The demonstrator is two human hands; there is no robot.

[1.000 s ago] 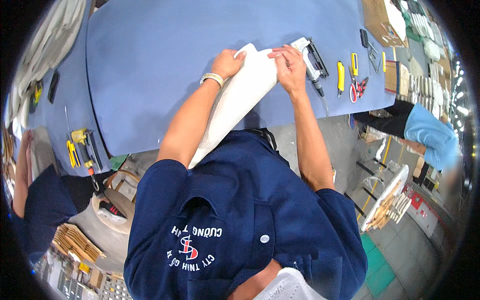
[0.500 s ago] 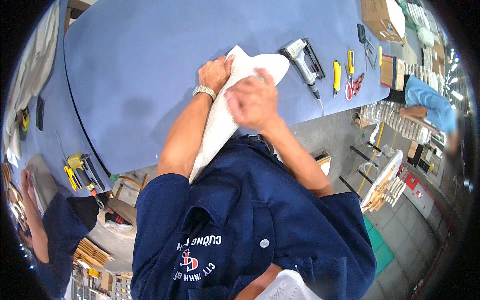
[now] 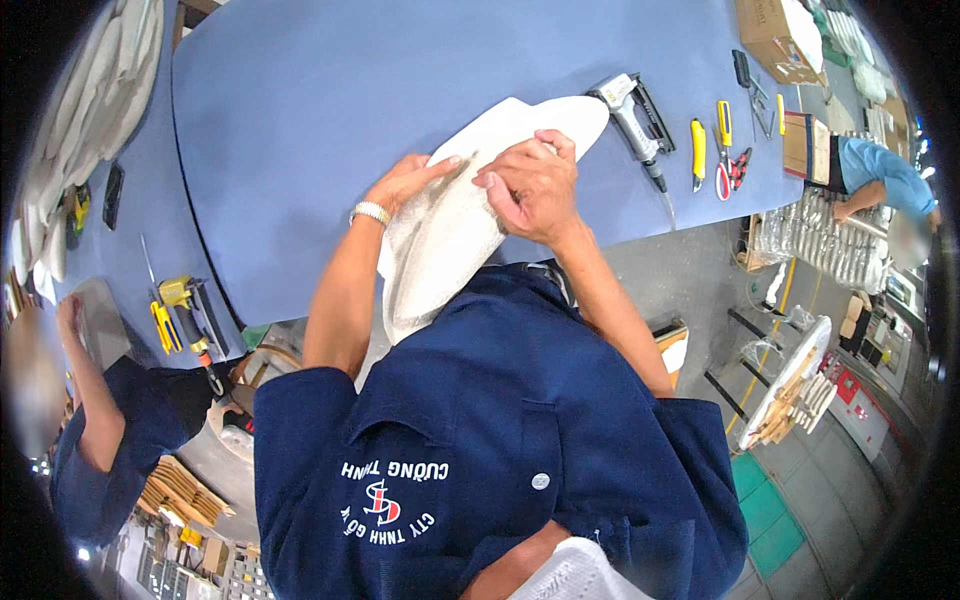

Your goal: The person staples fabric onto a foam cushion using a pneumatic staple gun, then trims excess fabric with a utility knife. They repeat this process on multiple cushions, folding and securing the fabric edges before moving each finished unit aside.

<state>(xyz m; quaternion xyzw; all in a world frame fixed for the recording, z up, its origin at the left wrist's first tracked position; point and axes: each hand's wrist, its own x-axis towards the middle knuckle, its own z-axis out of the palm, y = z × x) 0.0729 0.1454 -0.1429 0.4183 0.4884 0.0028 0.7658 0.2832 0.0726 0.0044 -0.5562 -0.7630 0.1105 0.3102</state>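
Observation:
A long, pale upholstered piece (image 3: 450, 235) covered in white fabric leans from my body onto the blue table, with its rounded far end lying toward the staple gun. A crease runs along its left part. My left hand (image 3: 405, 185), a metal watch on its wrist, grips the left edge with the thumb on top; its other fingers are partly hidden. Curled fingers of my right hand (image 3: 540, 190) grasp the white fabric near the far end. Just beyond that end lies a grey staple gun (image 3: 630, 115).
To the right on the blue table (image 3: 330, 90) lie a yellow cutter (image 3: 698, 155), red-handled scissors (image 3: 723, 180) and a cardboard box (image 3: 778, 40). A second staple gun (image 3: 185, 305) and stacked pale pieces (image 3: 95, 100) are at left. One co-worker (image 3: 140, 420) is at left, another (image 3: 870, 170) at right.
The upholstered piece has turned to show more of its broad face. My left hand has shifted left and lower along its edge, and my right hand has moved slightly right.

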